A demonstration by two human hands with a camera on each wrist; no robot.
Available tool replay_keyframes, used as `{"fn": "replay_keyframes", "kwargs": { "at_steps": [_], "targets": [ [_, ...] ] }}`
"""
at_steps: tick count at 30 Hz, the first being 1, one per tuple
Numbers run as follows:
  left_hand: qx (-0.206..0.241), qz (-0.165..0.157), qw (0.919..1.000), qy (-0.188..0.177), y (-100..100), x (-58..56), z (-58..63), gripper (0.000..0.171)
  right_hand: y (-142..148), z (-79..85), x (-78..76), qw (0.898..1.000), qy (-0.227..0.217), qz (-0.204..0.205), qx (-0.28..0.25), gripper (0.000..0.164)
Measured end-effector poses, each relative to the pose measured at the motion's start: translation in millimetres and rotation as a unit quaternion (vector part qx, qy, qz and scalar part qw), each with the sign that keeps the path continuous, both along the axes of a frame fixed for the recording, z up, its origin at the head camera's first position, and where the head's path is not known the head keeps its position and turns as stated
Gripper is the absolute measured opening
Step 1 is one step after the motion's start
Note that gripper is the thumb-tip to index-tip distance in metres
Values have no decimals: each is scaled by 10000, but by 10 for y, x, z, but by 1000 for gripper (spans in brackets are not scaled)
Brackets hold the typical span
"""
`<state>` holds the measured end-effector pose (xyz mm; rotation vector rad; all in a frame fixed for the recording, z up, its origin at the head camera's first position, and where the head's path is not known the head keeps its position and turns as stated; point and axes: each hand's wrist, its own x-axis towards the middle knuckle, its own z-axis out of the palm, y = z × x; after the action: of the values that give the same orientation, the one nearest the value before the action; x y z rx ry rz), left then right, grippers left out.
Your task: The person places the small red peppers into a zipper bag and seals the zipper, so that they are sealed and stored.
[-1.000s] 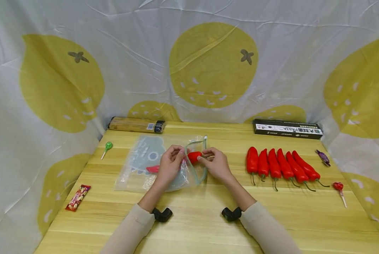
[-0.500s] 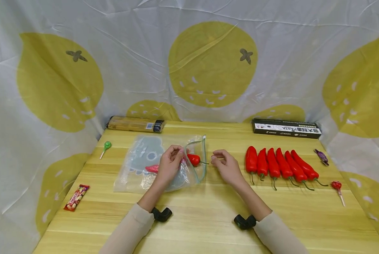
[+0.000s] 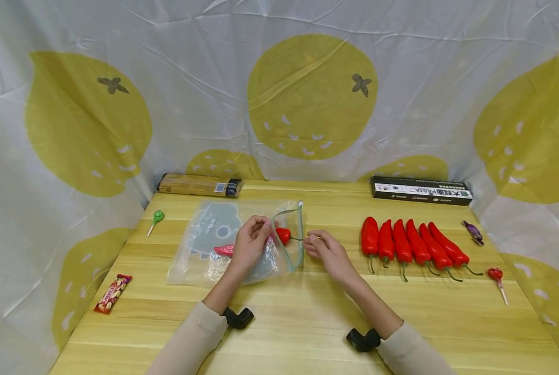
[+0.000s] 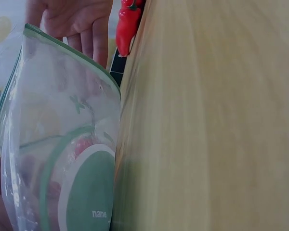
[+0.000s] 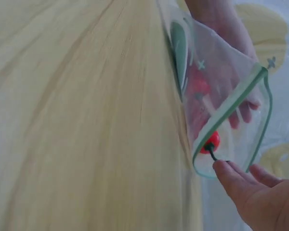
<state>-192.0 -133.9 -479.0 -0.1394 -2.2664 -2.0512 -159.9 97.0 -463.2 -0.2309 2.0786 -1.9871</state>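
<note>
A clear zip bag (image 3: 200,271) with a green-edged mouth and a dinosaur print lies on the table, its mouth facing right. Inside it is a red chili pepper (image 3: 283,236), with the green stem pointing out through the opening; the pepper's middle is hidden by my left hand (image 3: 252,238). That hand pinches the upper layer of the bag near the mouth and keeps it raised. At the opening, my right hand (image 3: 327,252) has its fingertips at the stem's end. The right wrist view shows these fingers (image 5: 231,180) fairly straight, thumb apart.
Several red chili peppers (image 3: 403,242) lie in a row at the right. A black pasta box (image 3: 420,190) and a wrapped noodle pack (image 3: 195,184) stand at the back. Lollipops (image 3: 158,216) (image 3: 495,274), a purple wrapped candy (image 3: 473,233) and a snack bar (image 3: 113,294) lie near the sides.
My right hand has let go of the chili pepper, drawn back right, then returned to its stem. The pepper sits slightly deeper in the bag. My left hand has stayed in place.
</note>
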Motion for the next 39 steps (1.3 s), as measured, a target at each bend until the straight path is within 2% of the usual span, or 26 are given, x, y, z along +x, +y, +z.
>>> {"fn": "replay_keyframes", "kwargs": {
  "at_steps": [6,13,16,19,25,29,33,39],
  "targets": [
    [185,-66,9998,60,-2,10,18,32,-150,-29,-101,9968,108,436,-662,69],
    [592,-291,9978,-53,19,10,61,26,-317,-97,-214,9927,57,822,-878,77],
    [631,-357,9972,-198,21,4,78,23,-310,-102,-223,9940,57,723,-819,74],
    [660,-390,9965,-320,15,2,83,21,-226,-77,-207,9970,134,393,-648,66],
    [555,-120,9976,-400,-2,6,41,25,135,-6,-129,9974,587,-356,221,41],
    [357,16,9990,-279,-3,4,-14,28,452,25,-65,9837,1027,-797,1246,32],
    [188,84,9996,-199,-5,6,-41,27,729,43,-32,9600,1239,-1212,2197,33],
    [-98,128,9998,-154,-13,-12,-26,30,1010,85,-51,9243,1274,-1702,3171,43]
  ]
}}
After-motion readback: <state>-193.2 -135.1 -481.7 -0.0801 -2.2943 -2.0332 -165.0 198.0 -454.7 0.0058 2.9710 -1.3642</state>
